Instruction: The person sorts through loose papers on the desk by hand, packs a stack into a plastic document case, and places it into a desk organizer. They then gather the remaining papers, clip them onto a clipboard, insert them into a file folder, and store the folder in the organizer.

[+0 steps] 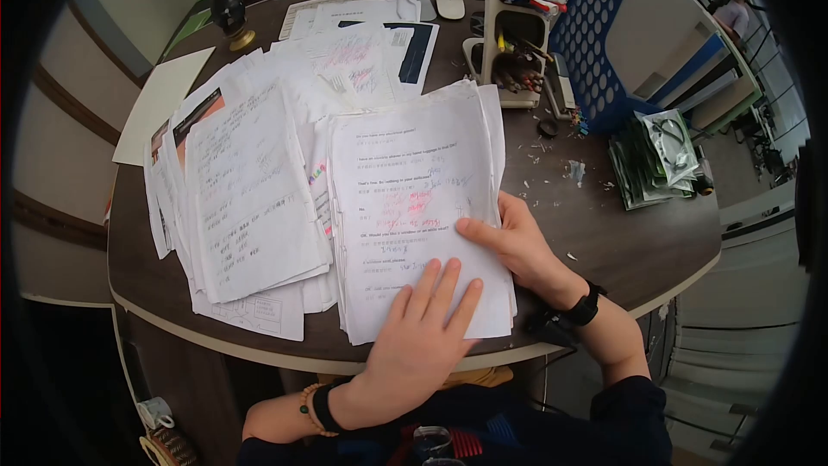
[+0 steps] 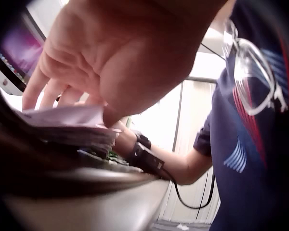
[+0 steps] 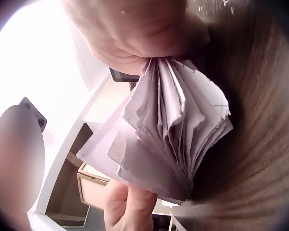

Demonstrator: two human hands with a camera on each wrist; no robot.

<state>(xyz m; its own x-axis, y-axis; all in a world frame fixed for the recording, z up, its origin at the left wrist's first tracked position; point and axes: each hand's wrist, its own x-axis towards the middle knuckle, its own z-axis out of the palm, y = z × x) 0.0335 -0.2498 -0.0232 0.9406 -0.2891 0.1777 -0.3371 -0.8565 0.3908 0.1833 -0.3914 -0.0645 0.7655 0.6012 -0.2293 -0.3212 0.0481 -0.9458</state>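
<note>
A thick stack of printed sheets (image 1: 388, 155) with blue and red handwriting lies at the front of the desk. My right hand (image 1: 528, 246) grips its right edge, thumb on top and the other fingers underneath. In the right wrist view the gripped edge of the paper stack (image 3: 168, 120) fans out into many layers below that hand. My left hand (image 1: 423, 328) rests on the lower part of the top sheet, its fingers straight and spread. The left wrist view shows the left hand (image 2: 111, 57) over the stack, thumb at the paper's edge.
Another pile of handwritten papers (image 1: 250, 198) spreads to the left. Behind are a keyboard (image 1: 297, 19), a mouse (image 1: 449, 6) and a pen organizer (image 1: 517, 91). A blue perforated file holder (image 1: 595, 34), green packets (image 1: 642, 173) and paper scraps (image 1: 576, 173) are at right.
</note>
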